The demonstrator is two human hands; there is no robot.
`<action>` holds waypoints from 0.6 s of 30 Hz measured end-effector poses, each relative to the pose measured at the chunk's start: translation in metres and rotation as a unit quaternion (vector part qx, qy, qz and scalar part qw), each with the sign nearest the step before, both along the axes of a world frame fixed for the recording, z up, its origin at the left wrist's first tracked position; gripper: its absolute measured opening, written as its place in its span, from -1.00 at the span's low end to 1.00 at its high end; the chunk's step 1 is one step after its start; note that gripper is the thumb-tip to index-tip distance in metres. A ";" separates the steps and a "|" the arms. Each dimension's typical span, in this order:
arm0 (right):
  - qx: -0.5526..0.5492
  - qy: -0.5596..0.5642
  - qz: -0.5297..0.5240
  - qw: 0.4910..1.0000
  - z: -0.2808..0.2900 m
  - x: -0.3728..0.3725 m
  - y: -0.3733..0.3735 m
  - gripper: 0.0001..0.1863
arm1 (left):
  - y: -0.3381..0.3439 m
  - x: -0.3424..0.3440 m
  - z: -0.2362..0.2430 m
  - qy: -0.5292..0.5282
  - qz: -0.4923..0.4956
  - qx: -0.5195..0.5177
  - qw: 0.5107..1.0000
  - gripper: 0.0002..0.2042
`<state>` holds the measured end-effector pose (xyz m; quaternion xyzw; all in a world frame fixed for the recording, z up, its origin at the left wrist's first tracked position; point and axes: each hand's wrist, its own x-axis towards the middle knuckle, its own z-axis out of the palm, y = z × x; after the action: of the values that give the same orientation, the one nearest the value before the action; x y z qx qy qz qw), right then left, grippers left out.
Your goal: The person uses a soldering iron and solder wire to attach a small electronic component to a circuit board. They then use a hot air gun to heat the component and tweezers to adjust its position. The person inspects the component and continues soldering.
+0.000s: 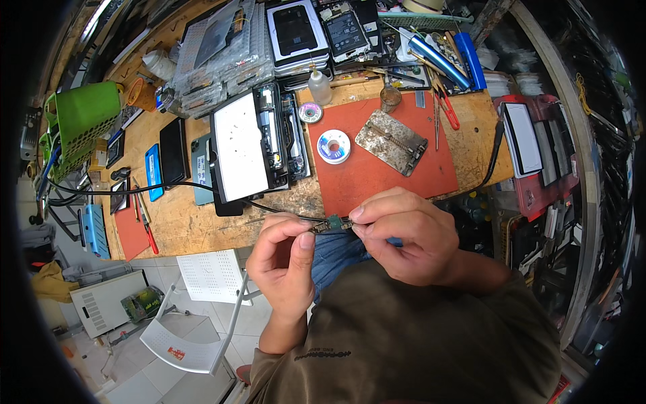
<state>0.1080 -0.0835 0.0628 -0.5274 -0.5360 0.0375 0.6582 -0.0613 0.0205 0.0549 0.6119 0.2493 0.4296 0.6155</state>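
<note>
Just off the front edge of the workbench, a small green and dark circuit board (334, 223) is held up between both hands. My left hand (286, 259) pinches its left end between thumb and fingers. On the right end, my right hand (410, 236) closes thumb and fingertips. The fingers cover both ends of the board. Beyond them lies a red-orange mat (350, 182), bearing a stained metal board holder (390, 143), a spool of solder wire (334, 146) and a small metal cup (389, 99).
A black cable (202, 186) crosses the wooden bench (269, 200) behind my hands. Left stand a disassembled tablet (242, 145), several phones and a green basket (81, 114). Red-handled tweezers (447, 111) lie right. A white chair (195, 347) stands below left.
</note>
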 end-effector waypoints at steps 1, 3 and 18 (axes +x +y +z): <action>0.000 0.006 0.004 1.000 0.000 0.000 0.000 -0.69 | 0.000 0.000 0.000 0.000 0.000 0.000 1.000 -0.88; -0.001 0.004 0.003 1.000 -0.001 0.000 -0.001 -0.69 | 0.000 0.000 0.000 0.000 0.000 0.001 1.000 -0.88; 0.002 0.001 -0.009 1.000 -0.004 0.000 0.001 -0.67 | -0.001 -0.001 0.001 0.005 -0.009 0.040 0.999 -0.86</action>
<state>0.1076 -0.0830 0.0591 -0.5304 -0.5310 0.0308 0.6601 -0.0626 0.0198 0.0560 0.6402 0.2297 0.4305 0.5933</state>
